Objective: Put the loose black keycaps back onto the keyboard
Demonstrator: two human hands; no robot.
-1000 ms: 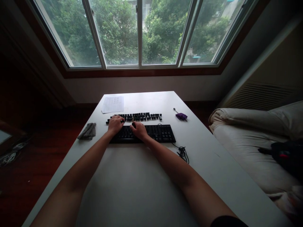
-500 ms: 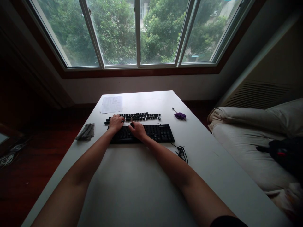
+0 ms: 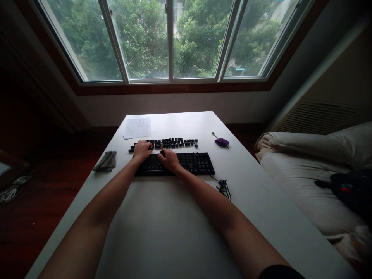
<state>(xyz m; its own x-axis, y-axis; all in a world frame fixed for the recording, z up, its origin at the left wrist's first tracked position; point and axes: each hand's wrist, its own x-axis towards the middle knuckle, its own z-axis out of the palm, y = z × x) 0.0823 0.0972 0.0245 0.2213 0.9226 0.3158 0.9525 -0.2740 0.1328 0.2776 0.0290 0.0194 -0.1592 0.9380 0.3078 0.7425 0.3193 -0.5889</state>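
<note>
A black keyboard lies across the white table in front of me, and loose black keycaps are laid out in rows just beyond it. Over the keyboard's upper left edge, my left hand is closed, with a small black keycap at its thumb and fingertips. My right hand rests above the middle of the keyboard, its fingers wrapped round a small upright tool with a dark handle and a paler tip. The tool's exact kind is too small to make out.
A grey cloth lies at the table's left edge. Printed paper is at the far left. To the right are a purple item beside a thin stick and a coiled black cable. A pale sofa stands right of the table.
</note>
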